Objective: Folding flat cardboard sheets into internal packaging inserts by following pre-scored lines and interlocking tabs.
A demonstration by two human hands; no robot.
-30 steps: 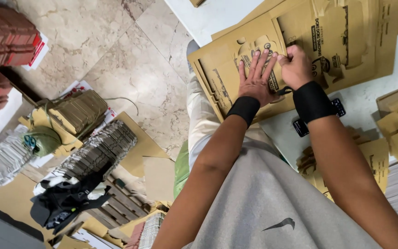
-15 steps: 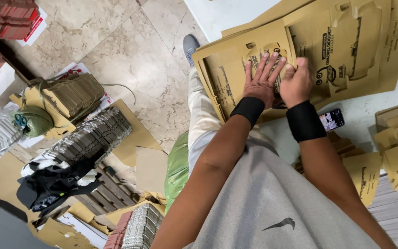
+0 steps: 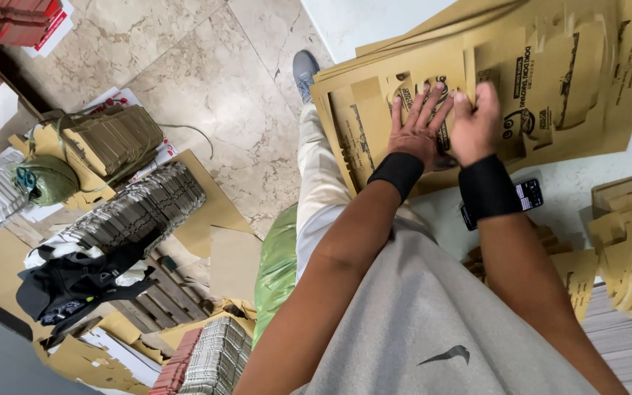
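The person wears a grey shirt (image 3: 433, 322) with a dark swoosh mark, black wristbands (image 3: 399, 173) on both bare forearms, pale trousers (image 3: 318, 190) and a grey shoe (image 3: 305, 72).
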